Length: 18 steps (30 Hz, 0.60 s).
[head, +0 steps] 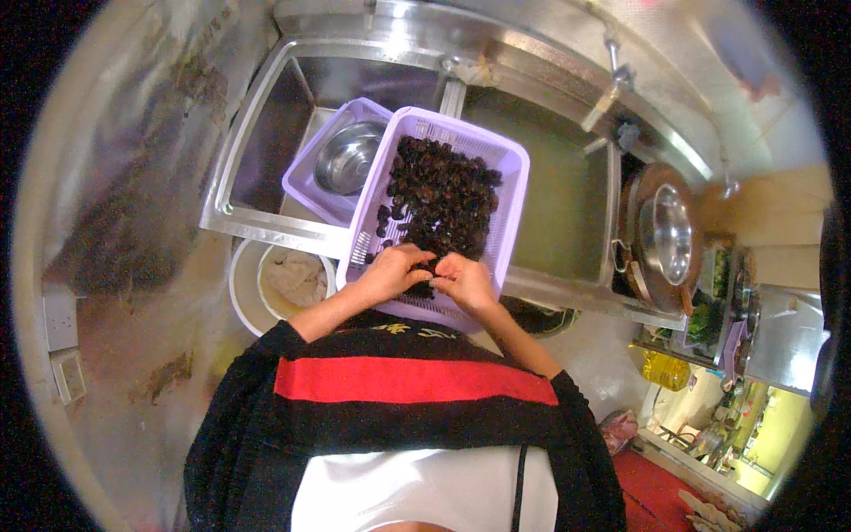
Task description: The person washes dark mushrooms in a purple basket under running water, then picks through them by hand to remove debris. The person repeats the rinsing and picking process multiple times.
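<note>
A purple plastic basket (518, 179) with slotted sides lies across the sink divider, in front of me. Dark, wrinkled pieces of food, perhaps wood ear fungus, form a pile (442, 189) in it. My left hand (399, 269) and my right hand (463, 279) meet over the basket's near end, fingertips pinched on a small dark piece (427, 266) between them. How each hand shares the hold is partly hidden by the fingers. More dark pieces lie beneath the hands.
A second purple basket (297, 181) holding a metal bowl (346, 159) stands in the left sink basin. Murky liquid (545, 199) fills the right basin, with a tap (602, 110) above. A white bucket (243, 292) is at lower left. Metal bowl and round boards (671, 233) stand right.
</note>
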### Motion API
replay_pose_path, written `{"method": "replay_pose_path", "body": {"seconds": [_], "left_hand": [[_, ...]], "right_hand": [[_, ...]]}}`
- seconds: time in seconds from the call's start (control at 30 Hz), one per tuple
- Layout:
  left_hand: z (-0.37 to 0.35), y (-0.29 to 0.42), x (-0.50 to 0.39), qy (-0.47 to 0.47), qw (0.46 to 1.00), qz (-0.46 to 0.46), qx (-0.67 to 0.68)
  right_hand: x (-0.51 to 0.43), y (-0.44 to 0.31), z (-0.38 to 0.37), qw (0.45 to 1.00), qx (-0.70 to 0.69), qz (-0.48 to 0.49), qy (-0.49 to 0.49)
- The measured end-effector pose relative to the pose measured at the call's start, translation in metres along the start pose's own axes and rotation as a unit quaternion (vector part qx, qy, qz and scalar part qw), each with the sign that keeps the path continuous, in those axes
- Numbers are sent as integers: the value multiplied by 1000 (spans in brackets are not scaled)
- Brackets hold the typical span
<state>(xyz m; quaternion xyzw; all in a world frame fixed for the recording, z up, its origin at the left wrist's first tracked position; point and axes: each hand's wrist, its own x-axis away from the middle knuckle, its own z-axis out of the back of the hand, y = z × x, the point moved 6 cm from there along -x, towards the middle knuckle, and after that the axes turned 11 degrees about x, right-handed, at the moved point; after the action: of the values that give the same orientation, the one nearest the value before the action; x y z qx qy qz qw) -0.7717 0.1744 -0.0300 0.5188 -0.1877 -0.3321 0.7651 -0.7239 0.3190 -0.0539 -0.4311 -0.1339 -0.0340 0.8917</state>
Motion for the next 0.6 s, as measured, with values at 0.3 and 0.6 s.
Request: {"method": "replay_pose_path", "body": {"seconds": [0.3,0.6], "left_hand": [[-6,-7,16,30,945,207,251],[13,11,8,166,882,117,425]], "right_hand": [[9,-6,-4,975,-206,-72,-37],[-9,8,8,990,6,-97,105]]}}
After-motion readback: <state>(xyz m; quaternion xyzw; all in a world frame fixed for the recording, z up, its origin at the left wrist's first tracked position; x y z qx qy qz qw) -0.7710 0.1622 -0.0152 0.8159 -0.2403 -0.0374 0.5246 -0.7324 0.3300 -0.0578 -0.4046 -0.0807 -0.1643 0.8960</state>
